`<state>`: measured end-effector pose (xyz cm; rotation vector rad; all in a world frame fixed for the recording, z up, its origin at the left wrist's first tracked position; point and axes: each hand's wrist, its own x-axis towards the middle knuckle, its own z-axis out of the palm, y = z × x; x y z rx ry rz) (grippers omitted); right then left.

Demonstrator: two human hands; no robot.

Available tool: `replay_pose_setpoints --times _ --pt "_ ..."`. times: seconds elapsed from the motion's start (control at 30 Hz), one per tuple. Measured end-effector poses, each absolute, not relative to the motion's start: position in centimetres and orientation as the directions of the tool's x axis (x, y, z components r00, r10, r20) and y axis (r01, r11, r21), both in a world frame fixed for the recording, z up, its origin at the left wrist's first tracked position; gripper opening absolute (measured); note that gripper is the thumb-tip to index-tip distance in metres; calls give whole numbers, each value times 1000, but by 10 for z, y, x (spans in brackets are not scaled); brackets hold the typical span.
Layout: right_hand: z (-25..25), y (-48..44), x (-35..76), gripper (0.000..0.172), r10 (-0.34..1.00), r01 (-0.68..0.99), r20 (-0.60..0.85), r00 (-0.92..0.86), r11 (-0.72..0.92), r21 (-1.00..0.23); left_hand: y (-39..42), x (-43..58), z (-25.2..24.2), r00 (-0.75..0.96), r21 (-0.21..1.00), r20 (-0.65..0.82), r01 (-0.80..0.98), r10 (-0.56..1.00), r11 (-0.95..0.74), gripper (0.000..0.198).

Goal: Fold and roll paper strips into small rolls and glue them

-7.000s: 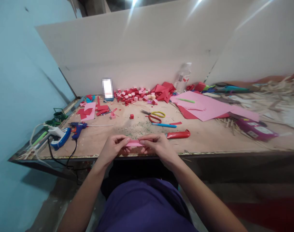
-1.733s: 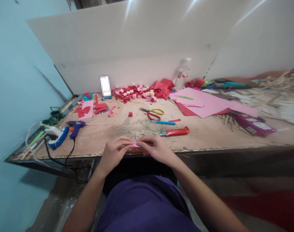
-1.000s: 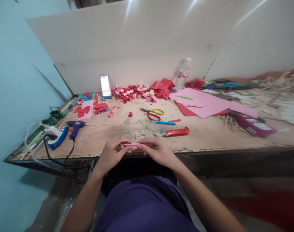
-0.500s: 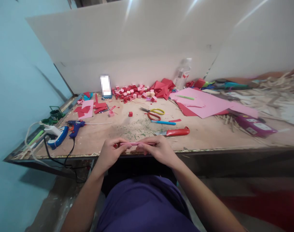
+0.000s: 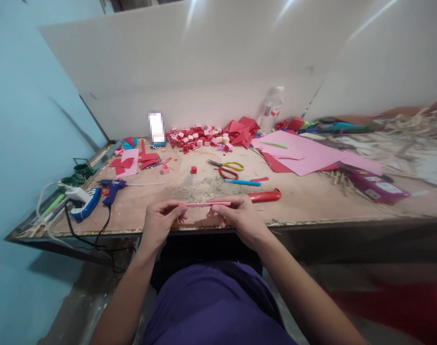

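A narrow pink paper strip (image 5: 199, 204) is stretched level between my two hands, just above the front edge of the table. My left hand (image 5: 163, 218) pinches its left end between thumb and fingers. The right end is pinched by my right hand (image 5: 237, 213), whose thumb lies along the strip. Beyond my right hand lies a red-handled knife (image 5: 265, 196), its blade hidden behind the hand. Farther back are a blue pen (image 5: 242, 182), scissors (image 5: 229, 168) with one yellow and one red loop, and a small red paper cube (image 5: 193, 169).
Small red and pink cubes (image 5: 196, 137) are heaped by the back board. A glue gun (image 5: 114, 190) and a blue power strip (image 5: 86, 205) with cords lie at left. Pink sheets (image 5: 304, 153), a bottle (image 5: 272, 110) and a purple packet (image 5: 378, 186) are at right.
Both hands have risen slightly away from my body with the pink strip. They are a little farther apart, so more of it shows. The knife's blade is now covered by my right hand.
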<state>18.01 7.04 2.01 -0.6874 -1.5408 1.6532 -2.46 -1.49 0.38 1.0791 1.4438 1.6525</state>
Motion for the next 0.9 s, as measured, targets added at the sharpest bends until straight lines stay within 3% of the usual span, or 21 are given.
replay_pose_setpoints --times 0.23,0.6,0.9 --pt "14 78 180 30 797 -228 81 -599 -72 -971 -15 -24 4 -396 975 204 1 895 -222 17" --pt "19 75 183 31 774 -89 100 -625 56 -994 -16 -24 5 -378 977 211 61 901 -203 14" --pt "24 65 180 24 820 -115 171 -547 130 -985 -12 -22 7 -418 983 163 -4 894 -181 18"
